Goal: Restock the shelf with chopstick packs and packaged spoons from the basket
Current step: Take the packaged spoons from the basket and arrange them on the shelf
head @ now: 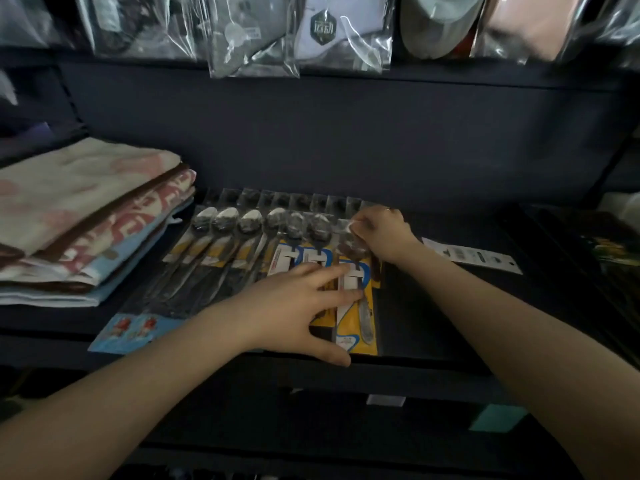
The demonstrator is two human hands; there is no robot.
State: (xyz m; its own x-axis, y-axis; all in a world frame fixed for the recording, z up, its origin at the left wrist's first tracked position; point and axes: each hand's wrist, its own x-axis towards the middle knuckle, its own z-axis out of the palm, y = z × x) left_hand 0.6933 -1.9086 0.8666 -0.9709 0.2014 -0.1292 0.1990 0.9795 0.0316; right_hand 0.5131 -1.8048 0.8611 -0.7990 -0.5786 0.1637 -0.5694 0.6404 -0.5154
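Several packaged spoons (242,237) lie side by side on the dark shelf (433,306), bowls pointing to the back, some on yellow-and-blue cards. My left hand (301,306) rests flat with spread fingers on the lower part of the rightmost yellow spoon pack (356,323). My right hand (381,233) pinches the clear top end of that same pack near the spoon bowl. A flat pack with a blue printed end (131,330) lies under the spoons at the shelf's front. The basket is not in view.
Folded towels (79,216) are stacked at the shelf's left. A white hang-tag card (474,256) lies to the right of my right hand, with dark boxed goods (595,251) beyond it. Bagged items (256,32) hang above the shelf.
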